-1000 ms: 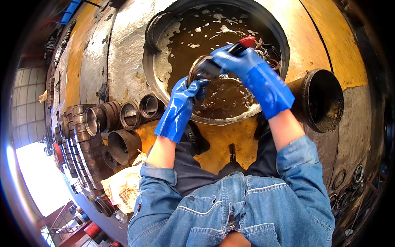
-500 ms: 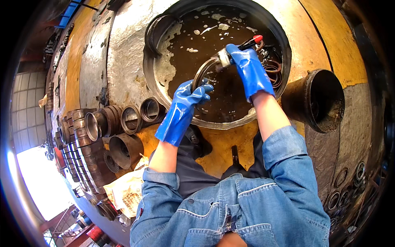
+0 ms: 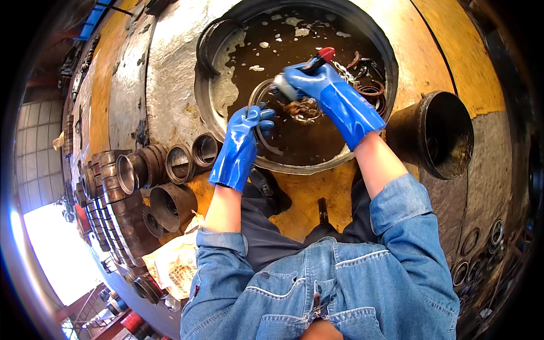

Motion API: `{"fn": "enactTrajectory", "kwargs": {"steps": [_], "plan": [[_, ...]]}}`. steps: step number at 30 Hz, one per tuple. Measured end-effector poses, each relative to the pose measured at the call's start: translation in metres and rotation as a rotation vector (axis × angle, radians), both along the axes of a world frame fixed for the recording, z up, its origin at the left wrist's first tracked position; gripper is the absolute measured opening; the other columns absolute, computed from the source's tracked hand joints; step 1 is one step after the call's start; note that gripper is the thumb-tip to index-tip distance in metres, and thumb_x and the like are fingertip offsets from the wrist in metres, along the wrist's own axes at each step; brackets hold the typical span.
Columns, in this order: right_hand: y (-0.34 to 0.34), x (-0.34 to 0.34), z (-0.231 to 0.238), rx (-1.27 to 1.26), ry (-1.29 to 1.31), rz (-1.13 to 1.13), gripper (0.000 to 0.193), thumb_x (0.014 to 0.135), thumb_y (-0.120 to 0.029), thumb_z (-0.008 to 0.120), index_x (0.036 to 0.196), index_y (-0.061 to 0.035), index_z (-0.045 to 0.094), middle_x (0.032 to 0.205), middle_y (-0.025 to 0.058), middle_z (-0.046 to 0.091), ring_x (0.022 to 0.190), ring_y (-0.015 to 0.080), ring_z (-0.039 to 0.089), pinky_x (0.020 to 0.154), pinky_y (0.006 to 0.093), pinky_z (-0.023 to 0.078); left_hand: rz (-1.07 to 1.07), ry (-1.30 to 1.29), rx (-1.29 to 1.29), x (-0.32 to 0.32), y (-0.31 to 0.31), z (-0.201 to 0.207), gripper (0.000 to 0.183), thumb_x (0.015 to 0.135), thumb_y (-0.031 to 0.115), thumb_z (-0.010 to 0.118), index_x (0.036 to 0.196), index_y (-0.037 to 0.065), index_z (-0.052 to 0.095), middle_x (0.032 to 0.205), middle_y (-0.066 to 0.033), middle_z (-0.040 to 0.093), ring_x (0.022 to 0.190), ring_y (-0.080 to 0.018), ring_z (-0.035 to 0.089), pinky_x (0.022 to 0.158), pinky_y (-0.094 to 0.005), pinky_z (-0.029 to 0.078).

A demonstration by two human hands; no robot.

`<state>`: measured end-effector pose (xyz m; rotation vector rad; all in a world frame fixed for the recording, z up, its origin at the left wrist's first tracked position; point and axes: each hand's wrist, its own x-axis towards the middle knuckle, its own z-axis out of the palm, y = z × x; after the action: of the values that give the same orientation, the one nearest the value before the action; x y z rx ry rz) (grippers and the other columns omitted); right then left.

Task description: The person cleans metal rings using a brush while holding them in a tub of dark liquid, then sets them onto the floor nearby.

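Note:
My left hand [image 3: 238, 144], in a long blue rubber glove, has its fingers closed on the near-left side of a thin metal ring [image 3: 255, 95]. The ring is tilted above the dark liquid of a large round tub [image 3: 309, 169]. A brush [image 3: 325, 54] with a black handle and red end is gripped in my right hand [image 3: 334, 96], gloved the same way. Its pale head is blurred and lies against or close to the ring's upper right; contact cannot be made out. Below it the brown liquid is splashed and rippling.
Several rings [image 3: 371, 89] rest inside the tub's right side, and a dark curved band [image 3: 205, 48] hangs over its left rim. A rusty open cylinder [image 3: 447, 136] lies to the right. Metal sleeves [image 3: 179, 164] line the left, near a paper sack [image 3: 175, 255].
Both hands have shifted left, with the ring and brush in them. The ring now shows more of its round face. Fresh ripples have appeared under the brush.

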<state>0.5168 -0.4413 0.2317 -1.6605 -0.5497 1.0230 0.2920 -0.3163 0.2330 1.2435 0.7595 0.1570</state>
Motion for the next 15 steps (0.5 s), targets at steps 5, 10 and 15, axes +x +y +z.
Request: {"fn": "enactTrajectory", "kwargs": {"steps": [5, 10, 15], "plan": [[0.012, -0.027, 0.015, 0.065, -0.084, 0.193, 0.036, 0.092, -0.031, 0.079, 0.118, -0.0057, 0.076, 0.104, 0.0055, 0.079, 0.095, 0.0107, 0.069, 0.090, 0.0301, 0.056, -0.010, -0.002, 0.132, -0.003, 0.005, -0.002, 0.044, 0.102, 0.029, 0.067, 0.130, -0.004, 0.064, 0.110, -0.0108, 0.074, 0.096, -0.0188, 0.070, 0.086, -0.0332, 0.055], [-0.011, -0.017, 0.003, -0.168, -0.140, -0.211, 0.035, 0.093, -0.039, 0.066, 0.084, -0.0059, 0.071, 0.072, 0.0009, 0.063, 0.068, 0.0117, 0.054, 0.067, 0.0319, 0.047, -0.038, -0.005, 0.061, 0.000, -0.001, 0.015, 0.039, 0.103, 0.021, 0.067, 0.130, -0.008, 0.063, 0.116, -0.0187, 0.074, 0.098, -0.0216, 0.070, 0.092, -0.0341, 0.055], [-0.013, -0.009, -0.012, -0.487, -0.331, -0.257, 0.040, 0.088, -0.043, 0.069, 0.103, -0.0066, 0.075, 0.098, 0.0124, 0.076, 0.092, 0.0267, 0.073, 0.086, 0.0380, 0.055, -0.023, -0.015, 0.061, 0.007, -0.009, 0.021, 0.040, 0.104, 0.023, 0.067, 0.129, -0.008, 0.062, 0.118, -0.0176, 0.074, 0.097, -0.0208, 0.070, 0.092, -0.0330, 0.056]]}}
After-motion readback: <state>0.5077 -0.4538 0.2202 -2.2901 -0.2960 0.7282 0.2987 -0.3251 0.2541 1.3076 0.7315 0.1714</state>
